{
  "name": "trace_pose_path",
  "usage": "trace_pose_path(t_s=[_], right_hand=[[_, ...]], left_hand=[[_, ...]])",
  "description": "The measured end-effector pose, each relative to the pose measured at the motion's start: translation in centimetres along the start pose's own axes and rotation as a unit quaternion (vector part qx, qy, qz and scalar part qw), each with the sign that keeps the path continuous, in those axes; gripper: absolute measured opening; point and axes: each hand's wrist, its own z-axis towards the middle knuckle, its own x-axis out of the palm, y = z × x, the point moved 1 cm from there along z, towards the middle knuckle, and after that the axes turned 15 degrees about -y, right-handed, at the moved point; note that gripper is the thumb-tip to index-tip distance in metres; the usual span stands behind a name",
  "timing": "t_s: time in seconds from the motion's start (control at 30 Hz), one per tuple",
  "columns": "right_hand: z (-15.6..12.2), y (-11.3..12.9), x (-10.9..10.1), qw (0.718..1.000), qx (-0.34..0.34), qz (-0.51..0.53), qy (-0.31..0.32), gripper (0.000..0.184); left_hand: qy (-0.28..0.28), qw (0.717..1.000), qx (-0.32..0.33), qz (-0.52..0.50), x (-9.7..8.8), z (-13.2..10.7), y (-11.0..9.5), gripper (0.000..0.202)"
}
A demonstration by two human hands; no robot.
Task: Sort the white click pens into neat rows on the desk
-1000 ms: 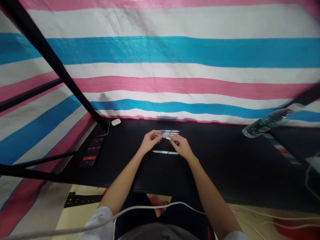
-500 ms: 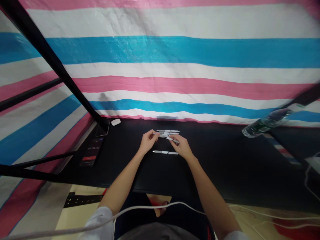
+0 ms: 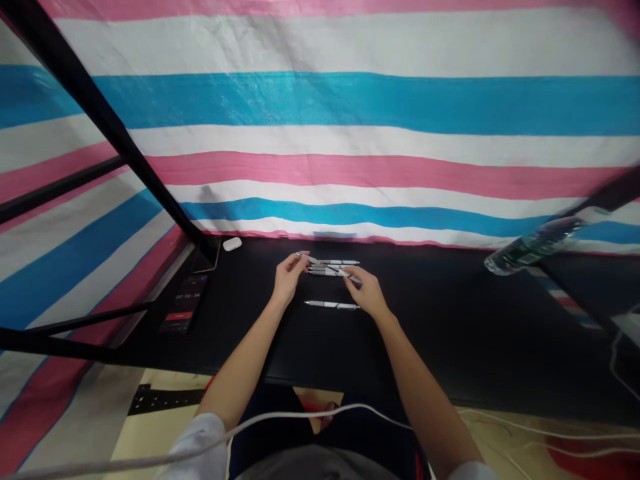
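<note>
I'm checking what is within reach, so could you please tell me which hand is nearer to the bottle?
The right hand: it is left of the bottle, across the black table; the left hand is farther left, beyond the right one.

Lighting: moderate, diffuse. Striped plastic sheet (image 3: 350,103): brightest surface; pale glare catches wrinkles at upper left of centre. Black tabletop (image 3: 450,327): dark, shows little detail. Smartphone (image 3: 184,305): screen glows, digits legible. Water bottle (image 3: 533,245): carries glints, looks stretched by wide-angle distortion. Upper right corner: blurs. Pens (image 3: 323,305): fine detail is lost.
</note>
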Motion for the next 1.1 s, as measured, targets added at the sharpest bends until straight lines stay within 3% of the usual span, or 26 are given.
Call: trace_pose_path(t_s=[0.13, 0.27, 0.4, 0.53, 0.63, 0.93, 1.1], right_hand=[[0.0, -0.2, -0.1, 1.000, 0.006, -0.006, -0.008, 0.020], [0.0, -0.1, 0.0, 1.000, 0.014, -0.008, -0.009, 0.022], [-0.1, 0.3, 0.1, 1.000, 0.013, -0.004, -0.007, 0.023], [-0.1, 0.6, 0.2, 1.000, 0.006, 0.008, 0.008, 0.024], [-0.1, 0.9, 0.3, 1.000, 0.005, 0.015, 0.021, 0.024], [-0.3, 1.4, 0.5, 0.998, -0.010, 0.029, 0.057, 0.027], [-0.1, 1.0, 0.2, 0.999, 0.008, 0.024, 0.044, 0.029]], left_hand=[[-0.040, 0.994, -0.042, -0.095, 0.0, 0.4, -0.2, 0.025], [-0.043, 0.987, -0.075, -0.134, 0.1, 0.5, -0.4, 0.015], [0.013, 0.991, -0.098, -0.095, 0.5, -0.1, 0.1, 0.013], [0.099, 0.992, -0.078, 0.000, 1.2, -1.2, 0.7, 0.032], [0.125, 0.989, -0.064, 0.039, 1.3, -1.6, 1.1, 0.033], [0.126, 0.987, -0.041, 0.093, 1.1, -1.7, 1.0, 0.026], [0.055, 0.997, -0.050, 0.027, 0.9, -1.0, 0.8, 0.026]])
